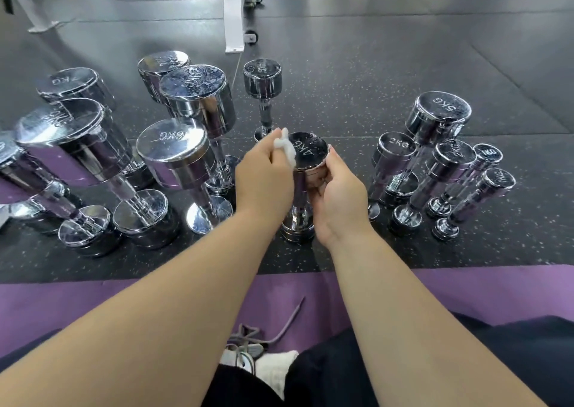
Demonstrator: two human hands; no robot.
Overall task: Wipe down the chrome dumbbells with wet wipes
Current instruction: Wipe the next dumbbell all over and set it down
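While the left hand (264,177) pinches a bunched white wet wipe (287,147) against the left rim of the top face of the 4KG dumbbell (310,153), the right hand (337,195) grips the right side of that same head, its thumb lying along the upper edge. The 4KG dumbbell stands on end on the dark speckled floor (341,96), its lower head showing between the two wrists and its top face streaked with moisture.

Just left of it stands a cluster of larger chrome dumbbells, also on end, the nearest marked 6KG (174,149). Directly behind it a slim dumbbell (262,74) stands upright, its marking too blurred to read. To its right is a smaller group: a 2KG dumbbell (394,149) nearest, a 5KG dumbbell (439,111) behind that, and the smallest ones farthest out. On the near side of the 4KG dumbbell a purple mat (466,288) runs across the floor, with dark trouser legs, grey shoelaces (248,341) and a white sock (273,369) on it. Far behind, a white wheeled frame (233,15) rests on the floor.
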